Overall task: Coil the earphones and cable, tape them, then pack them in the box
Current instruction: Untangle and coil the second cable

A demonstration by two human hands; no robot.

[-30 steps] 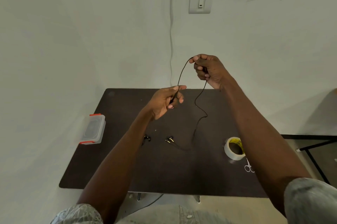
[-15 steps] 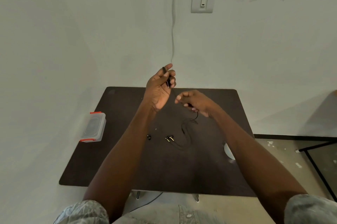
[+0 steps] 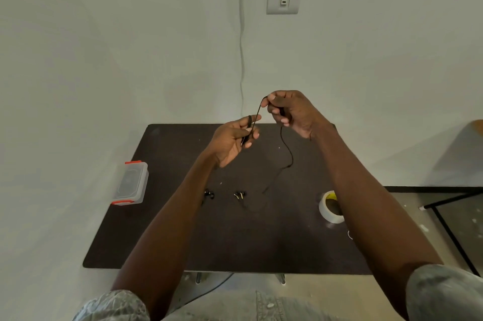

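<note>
both hands are raised above the dark rectangular bench (image 3: 162,242). the left hand (image 3: 231,141) has its fingers (image 3: 252,120) closed on the thin black earphone cable (image 3: 287,153), with a turn of it around 1 finger. the right hand (image 3: 292,111) pinches the same cable higher up. from there the cable hangs slack to the bench centre, where the 2 black earbuds (image 3: 240,194) lie. the clear plastic box with red clips (image 3: 130,182) sits at the left edge. the roll of pale tape (image 3: 329,207) lies near the right edge, partly behind the right forearm.
</note>
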